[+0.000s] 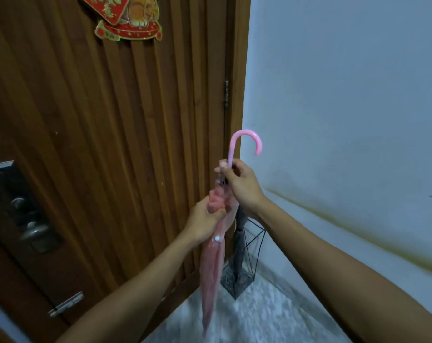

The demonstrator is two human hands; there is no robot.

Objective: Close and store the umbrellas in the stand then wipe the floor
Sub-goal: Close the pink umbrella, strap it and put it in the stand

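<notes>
A closed pink umbrella (pixel 212 268) hangs tip down in front of me, its curved pink handle (pixel 247 137) pointing up. My right hand (pixel 239 184) grips the shaft just below the handle. My left hand (pixel 205 219) holds the gathered pink canopy lower down, near a white snap button. Behind the umbrella, a black wire umbrella stand (pixel 249 258) sits in the corner on the floor. A dark closed umbrella (pixel 239 241) stands inside it.
A brown wooden door (pixel 111 120) fills the left side, with a lock and knob (pixel 32 231) and a red decoration (pixel 125 18) at the top. A white wall (pixel 346 95) is on the right. The light speckled floor (pixel 259 315) lies below.
</notes>
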